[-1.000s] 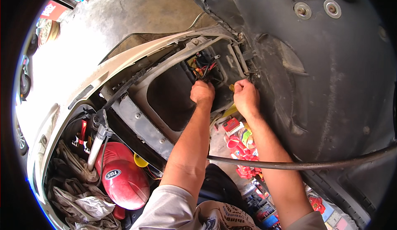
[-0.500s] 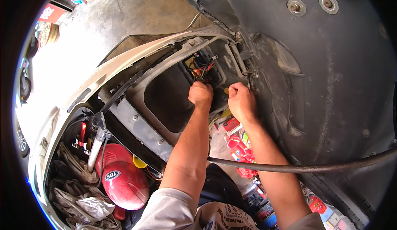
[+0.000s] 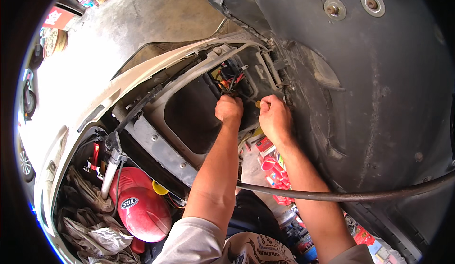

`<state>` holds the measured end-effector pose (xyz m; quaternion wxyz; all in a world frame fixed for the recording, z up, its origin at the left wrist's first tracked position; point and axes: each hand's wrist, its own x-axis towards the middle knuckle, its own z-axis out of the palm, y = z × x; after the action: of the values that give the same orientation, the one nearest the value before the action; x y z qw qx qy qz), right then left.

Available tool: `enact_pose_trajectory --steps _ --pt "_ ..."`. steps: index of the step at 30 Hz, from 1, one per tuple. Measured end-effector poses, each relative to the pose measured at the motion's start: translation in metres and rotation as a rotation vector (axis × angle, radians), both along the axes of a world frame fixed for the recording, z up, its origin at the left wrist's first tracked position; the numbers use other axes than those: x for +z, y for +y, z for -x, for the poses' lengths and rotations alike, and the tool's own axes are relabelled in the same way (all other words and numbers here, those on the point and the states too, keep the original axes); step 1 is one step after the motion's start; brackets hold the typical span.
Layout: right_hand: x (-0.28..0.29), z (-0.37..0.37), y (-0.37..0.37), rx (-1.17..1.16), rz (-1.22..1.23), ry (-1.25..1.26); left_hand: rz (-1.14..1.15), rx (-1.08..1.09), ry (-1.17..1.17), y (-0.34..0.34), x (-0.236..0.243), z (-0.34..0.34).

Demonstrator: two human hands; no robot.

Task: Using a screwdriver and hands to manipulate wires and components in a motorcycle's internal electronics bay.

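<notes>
In front of me is a scooter body with its black seat (image 3: 369, 88) tipped up on the right. My left hand (image 3: 229, 108) is closed at the edge of the underseat opening, just below a bundle of red, orange and black wires (image 3: 232, 80). Whatever its fingers grip is hidden. To its right, my right hand (image 3: 275, 115) is closed, thumb against bent fingers. A small yellow piece (image 3: 258, 104) shows beside its fingertips; I cannot tell what it is or whether it is held. A dark underseat bin (image 3: 189, 110) lies left of my left hand.
A metal strut (image 3: 110, 174) stands beside a red helmet (image 3: 142, 212) and crumpled cloth (image 3: 102, 238) in the storage well at lower left. A dark bar (image 3: 350, 196) crosses by my right forearm. Red packages (image 3: 275, 171) lie on the floor below.
Both hands keep almost the same place and grip. The seat and scooter sit slightly shifted to the left in the picture.
</notes>
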<state>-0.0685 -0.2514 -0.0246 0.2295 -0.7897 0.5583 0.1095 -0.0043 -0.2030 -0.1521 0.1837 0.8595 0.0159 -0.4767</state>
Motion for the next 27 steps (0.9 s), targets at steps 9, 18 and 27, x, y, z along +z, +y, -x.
enact_pose_trajectory --steps 9,18,27 --pt "-0.008 0.001 0.001 0.027 0.028 0.032 0.009 -0.016 0.014 0.001 0.0 0.0" --pt "-0.017 0.009 0.002 0.053 0.034 0.002 0.017 -0.063 0.042 0.002 -0.015 0.004" --pt "-0.017 0.007 0.002 0.049 0.028 -0.005 0.004 -0.051 0.04 0.001 -0.014 0.004"
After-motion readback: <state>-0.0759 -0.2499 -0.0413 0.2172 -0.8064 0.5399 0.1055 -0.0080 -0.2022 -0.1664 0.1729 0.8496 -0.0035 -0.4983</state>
